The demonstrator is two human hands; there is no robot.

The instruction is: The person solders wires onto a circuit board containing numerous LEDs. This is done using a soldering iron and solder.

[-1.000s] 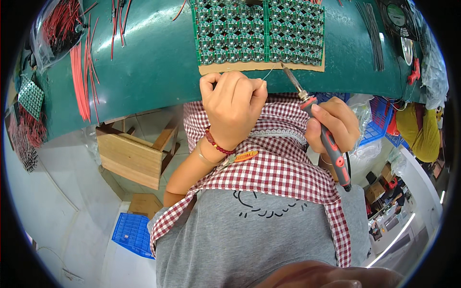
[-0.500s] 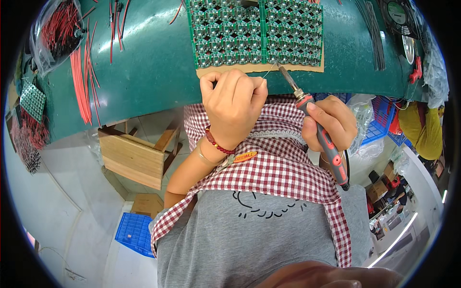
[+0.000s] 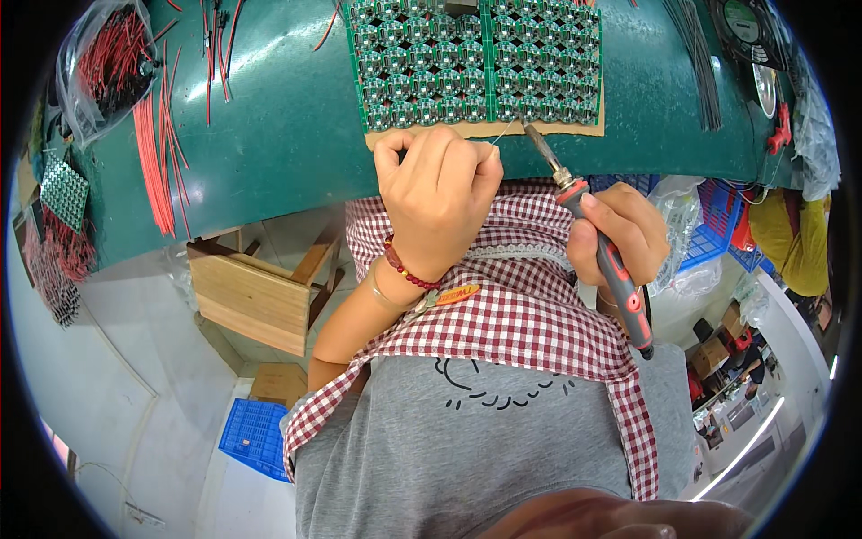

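The soldering iron (image 3: 620, 277) is held by the right hand (image 3: 626, 235), with fingers closed around its grey and red handle. By the left hand (image 3: 437, 202), a thin solder wire (image 3: 505, 133) is pinched between thumb and forefinger. The iron's tip is placed at the lower edge of the circuit-board panels (image 3: 546, 67); whether contact is made cannot be told. The iron is judged light and rigid, to be gripped only by the handle, since the metal shaft may be hot. The wire is probably soft; the densely populated panels seem fragile, better taken by their edges. Beneath them, brown cardboard (image 3: 575, 129) is laid on the smooth, glossy green tabletop (image 3: 287, 135), where slender red wires (image 3: 151, 171) are also bundled.
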